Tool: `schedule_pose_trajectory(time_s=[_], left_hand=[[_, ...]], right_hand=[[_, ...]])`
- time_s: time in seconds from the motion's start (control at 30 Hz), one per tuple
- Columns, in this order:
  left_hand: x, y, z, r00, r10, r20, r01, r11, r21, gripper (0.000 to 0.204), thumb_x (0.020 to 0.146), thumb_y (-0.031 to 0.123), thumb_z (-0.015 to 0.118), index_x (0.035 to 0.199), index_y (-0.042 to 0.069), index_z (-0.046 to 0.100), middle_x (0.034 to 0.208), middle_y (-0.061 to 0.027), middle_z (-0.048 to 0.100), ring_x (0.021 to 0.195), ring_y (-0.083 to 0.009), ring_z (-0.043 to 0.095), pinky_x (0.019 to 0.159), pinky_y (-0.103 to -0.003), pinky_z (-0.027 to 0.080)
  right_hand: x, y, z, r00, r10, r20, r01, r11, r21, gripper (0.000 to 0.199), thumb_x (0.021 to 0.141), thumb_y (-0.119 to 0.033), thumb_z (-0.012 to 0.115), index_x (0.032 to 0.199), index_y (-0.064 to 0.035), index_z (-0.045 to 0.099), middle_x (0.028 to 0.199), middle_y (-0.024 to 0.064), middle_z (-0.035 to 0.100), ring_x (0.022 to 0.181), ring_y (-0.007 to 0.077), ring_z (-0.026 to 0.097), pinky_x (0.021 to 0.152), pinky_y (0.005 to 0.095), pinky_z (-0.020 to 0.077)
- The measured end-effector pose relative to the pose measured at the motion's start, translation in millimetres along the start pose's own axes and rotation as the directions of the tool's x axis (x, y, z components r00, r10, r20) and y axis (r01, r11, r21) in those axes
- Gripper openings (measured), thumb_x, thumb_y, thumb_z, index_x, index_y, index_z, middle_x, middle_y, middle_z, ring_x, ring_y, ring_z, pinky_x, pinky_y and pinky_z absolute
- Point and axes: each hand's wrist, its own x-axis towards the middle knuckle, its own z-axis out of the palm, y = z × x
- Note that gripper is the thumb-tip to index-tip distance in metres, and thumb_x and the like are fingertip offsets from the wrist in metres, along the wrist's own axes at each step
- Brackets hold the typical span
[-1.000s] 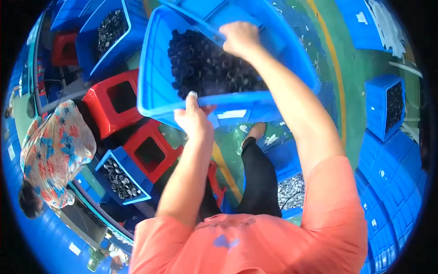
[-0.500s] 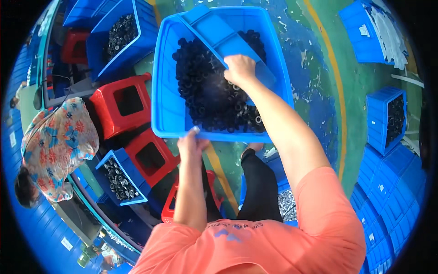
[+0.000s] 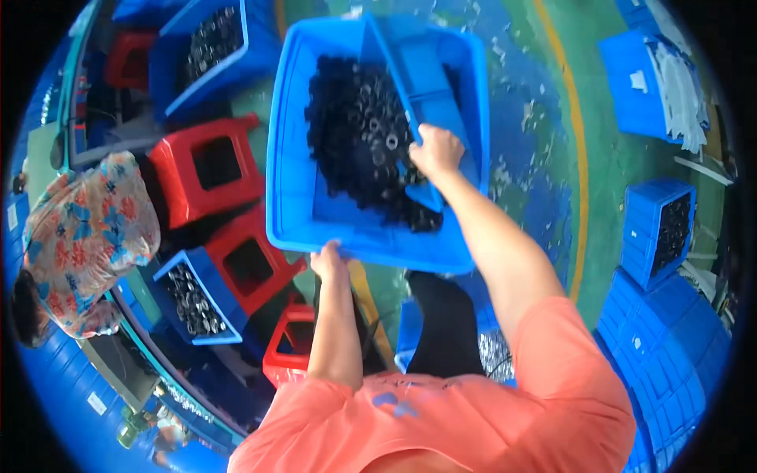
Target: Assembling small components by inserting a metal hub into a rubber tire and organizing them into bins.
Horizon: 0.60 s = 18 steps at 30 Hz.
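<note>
Worn green-and-blue painted floor (image 3: 540, 169), yellow painted line (image 3: 578, 150) on it; red square-topped plastic stools (image 3: 178, 175) at left.

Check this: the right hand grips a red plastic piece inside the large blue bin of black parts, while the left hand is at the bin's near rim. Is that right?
Not quite: in the head view, the plastic piece is blue, not red. The right hand does grip it inside the large bin of black parts, with the left hand at the near rim.
</note>
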Motion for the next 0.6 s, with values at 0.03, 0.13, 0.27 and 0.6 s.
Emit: schedule_pose_trajectory(time_s=[0.03, 0.13, 0.27, 0.6], left_hand=[[21.9, -18.2, -12.7, 0.999, -0.034, -0.022, 0.034, 0.999, 0.022, 0.041, 0.077, -0.003, 0.067, 0.118, 0.004, 0.061, 0.103, -0.0116, 0.068, 0.079, -0.0297, 0.071, 0.052, -0.042, 0.060], [66.6, -57.3, -45.0, 0.985, -0.157, -0.073, 0.160, 0.986, 0.036, 0.039, 0.081, -0.002, 0.067, 0.119, 0.003, 0.061, 0.109, -0.0132, 0.067, 0.088, -0.0313, 0.071, 0.056, -0.043, 0.062], [119.9, -68.8, -62.9, 0.964, -0.263, -0.030, 0.264, 0.963, 0.051, 0.043, 0.085, 0.000, 0.068, 0.127, 0.002, 0.060, 0.114, -0.0138, 0.067, 0.093, -0.0315, 0.070, 0.062, -0.043, 0.063], [215.3, 104.1, -96.7, 0.559, 0.631, 0.538, -0.711, 0.031, 0.703, 0.079, 0.083, 0.038, 0.081, 0.143, -0.002, 0.048, 0.128, -0.0264, 0.058, 0.122, -0.0442, 0.054, 0.106, -0.052, 0.043]], right_hand=[[-8.1, -0.9, 18.1, 1.000, 0.012, 0.007, -0.012, 1.000, -0.012, 0.015, 0.073, -0.021, 0.074, 0.081, -0.0107, 0.067, 0.084, 0.0169, 0.072, 0.082, 0.0438, 0.070, 0.071, 0.0572, 0.0553], [-48.3, 5.3, 76.8, 1.000, 0.022, 0.021, -0.021, 0.999, -0.033, 0.021, 0.075, -0.025, 0.077, 0.082, -0.0099, 0.064, 0.087, 0.0135, 0.072, 0.084, 0.0404, 0.070, 0.071, 0.0553, 0.0545], [-71.9, -0.6, 138.1, 0.991, -0.032, -0.132, 0.025, 0.998, -0.056, 0.025, 0.075, -0.021, 0.078, 0.073, -0.0089, 0.056, 0.076, 0.0102, 0.065, 0.074, 0.0371, 0.066, 0.066, 0.0533, 0.0521], [-52.1, -68.9, 135.7, 0.953, 0.182, -0.241, -0.231, 0.953, -0.193, 0.087, 0.069, -0.035, 0.088, 0.141, -0.0138, 0.046, 0.132, 0.0156, 0.052, 0.127, 0.0370, 0.048, 0.108, 0.0556, 0.0360]])
